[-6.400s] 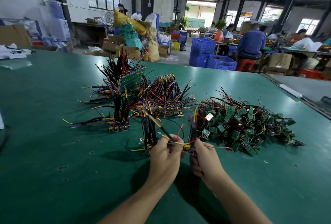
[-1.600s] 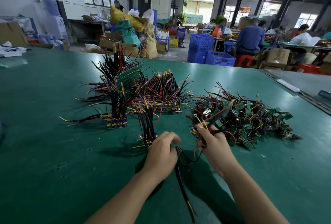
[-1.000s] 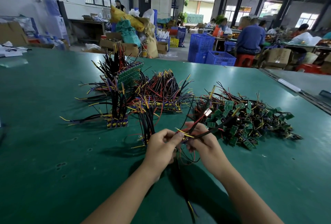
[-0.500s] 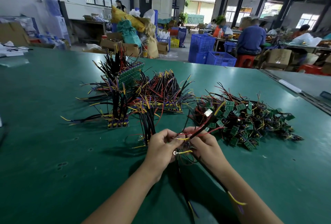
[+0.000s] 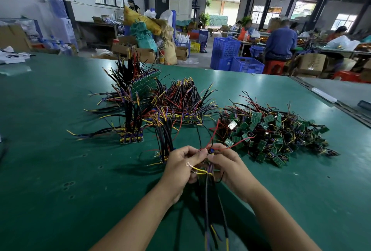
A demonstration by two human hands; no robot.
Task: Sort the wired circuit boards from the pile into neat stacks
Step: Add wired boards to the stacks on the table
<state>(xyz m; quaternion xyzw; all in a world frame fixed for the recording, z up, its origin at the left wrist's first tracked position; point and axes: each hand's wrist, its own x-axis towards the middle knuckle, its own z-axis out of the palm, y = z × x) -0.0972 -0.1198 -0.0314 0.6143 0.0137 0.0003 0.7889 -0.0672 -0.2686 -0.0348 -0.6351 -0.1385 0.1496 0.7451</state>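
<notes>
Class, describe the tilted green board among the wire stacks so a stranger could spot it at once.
On the green table, look left of the loose pile of small boards to the wired stacks. At their far end leans the tilted green board, the only one showing a broad, dotted face.

At right we see the pile [image 5: 277, 132] of small green boards, wires tangled (red, black, yellow). Left of it stand the stacks [image 5: 131, 137], wires bristling upward. One wired board [image 5: 203, 178] is held up near centre, leads hanging toward us.
</notes>
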